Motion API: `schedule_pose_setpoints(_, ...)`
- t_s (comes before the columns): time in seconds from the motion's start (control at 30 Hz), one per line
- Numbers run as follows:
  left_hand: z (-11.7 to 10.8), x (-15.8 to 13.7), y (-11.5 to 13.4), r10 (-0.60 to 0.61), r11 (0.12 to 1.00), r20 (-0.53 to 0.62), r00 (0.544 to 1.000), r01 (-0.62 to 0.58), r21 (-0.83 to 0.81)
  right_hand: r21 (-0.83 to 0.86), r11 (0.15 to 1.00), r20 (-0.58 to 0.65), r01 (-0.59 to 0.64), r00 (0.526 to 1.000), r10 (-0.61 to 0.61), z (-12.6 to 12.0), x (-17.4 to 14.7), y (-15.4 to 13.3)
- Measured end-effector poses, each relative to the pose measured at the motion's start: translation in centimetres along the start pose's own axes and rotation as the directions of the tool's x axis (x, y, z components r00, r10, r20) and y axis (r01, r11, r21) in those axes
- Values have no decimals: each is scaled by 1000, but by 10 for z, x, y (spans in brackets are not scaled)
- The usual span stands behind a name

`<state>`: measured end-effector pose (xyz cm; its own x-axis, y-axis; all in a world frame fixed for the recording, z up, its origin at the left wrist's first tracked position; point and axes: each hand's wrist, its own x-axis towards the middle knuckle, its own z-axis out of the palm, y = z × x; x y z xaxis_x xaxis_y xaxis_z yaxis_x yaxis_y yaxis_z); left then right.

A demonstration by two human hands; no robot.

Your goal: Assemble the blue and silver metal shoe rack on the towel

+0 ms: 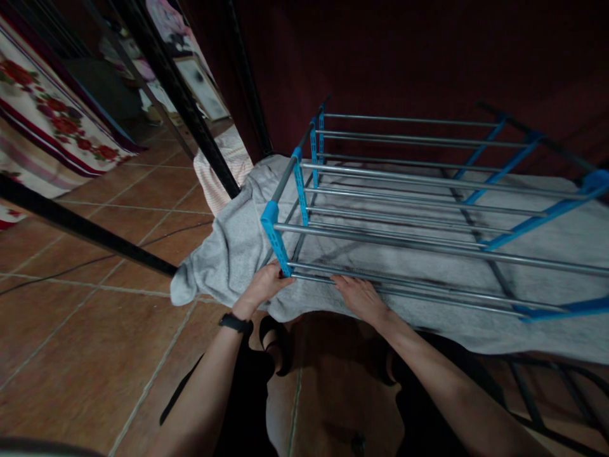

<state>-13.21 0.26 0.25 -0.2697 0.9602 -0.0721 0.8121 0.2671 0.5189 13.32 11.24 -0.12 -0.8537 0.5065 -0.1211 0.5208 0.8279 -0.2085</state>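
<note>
A rack of grey metal rods with blue plastic connectors (270,216) lies on a grey cloth (233,254). At the rack's near left corner, my left hand (264,285) is closed around the foot of a blue upright, its thumb along the lower rod. Farther right, my right hand (359,297) grips the lower front rods (428,295) from above, fingers bent over them and partly hidden. A black band (236,324) circles my left wrist.
Black metal posts (190,108) and a slanting bar (85,225) stand to the left. Behind the rack rises a dark red panel (404,57). A floral curtain (57,114) hangs at far left above the tiled floor (71,330), where a thin cable lies.
</note>
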Motion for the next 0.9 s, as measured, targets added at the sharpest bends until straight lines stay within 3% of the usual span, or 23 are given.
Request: schedule_pose_setpoints(0.9,1,-1,0,-14,1000,-3,1000,14,9,15,1000,6,3,1000,-3,-5,1,0)
